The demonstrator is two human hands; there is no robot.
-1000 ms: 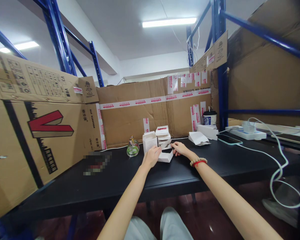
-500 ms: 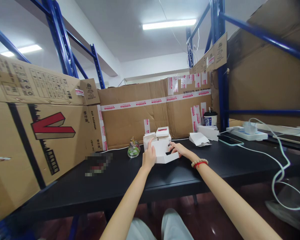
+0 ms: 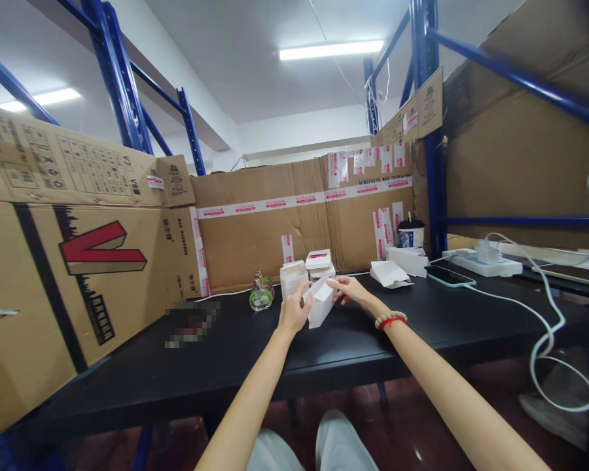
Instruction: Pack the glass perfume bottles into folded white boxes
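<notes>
Left hand [image 3: 294,311] and right hand [image 3: 348,290] both clamped on white carton [image 3: 320,304], one per side, carton tilted between them. Box stack [image 3: 319,263] just behind the grip. Bottle [image 3: 260,297] left of it. Bare desk [image 3: 324,350] between grip and front edge.

Bracelet of rounded beige beads [image 3: 380,322] worn on right wrist, beads closely strung in single row. Bright red cord [image 3: 392,320] worn right alongside, much thinner than beads. Left hand [image 3: 294,311] and right hand [image 3: 351,290] ungloved, both forearms left uncovered by sleeves. Legs covered by pale grey trousers [image 3: 341,445], plain and loosely cut, fabric softly creased, knees rounded under cloth.
</notes>
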